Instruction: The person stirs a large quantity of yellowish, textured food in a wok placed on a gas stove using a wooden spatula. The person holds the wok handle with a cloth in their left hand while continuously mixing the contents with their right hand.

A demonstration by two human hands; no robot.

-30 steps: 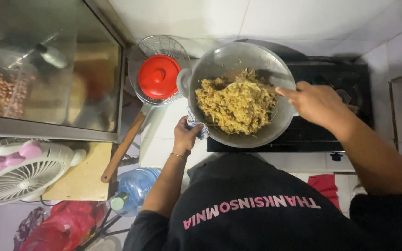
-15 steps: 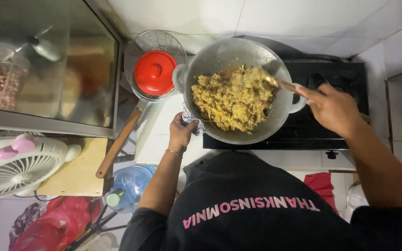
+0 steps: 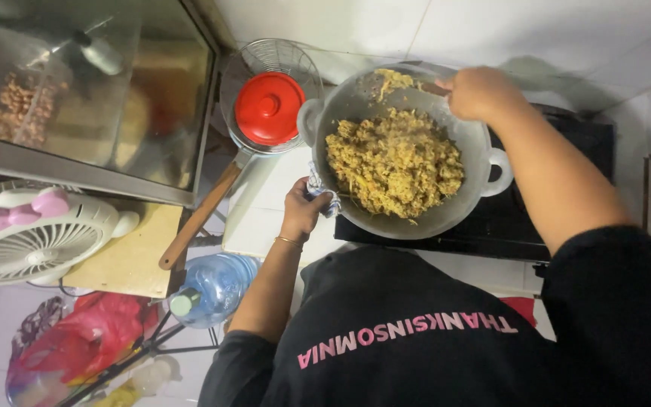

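A grey metal wok full of yellowish fried rice stands on a black gas stove. My left hand grips the wok's near rim through a blue and white cloth. At the wok's far rim, my right hand holds the handle of a spatula. The spatula's blade carries some rice against the far wall of the wok.
A red pot lid lies in a wire strainer with a wooden handle left of the wok. Further left are a glass cabinet, a white fan, a blue water jug and a red bag. White tiled wall behind.
My right hand has swung from the wok's right side to its far rim, dragging the spatula and some rice up the far wall. The left hand stays on the rim.
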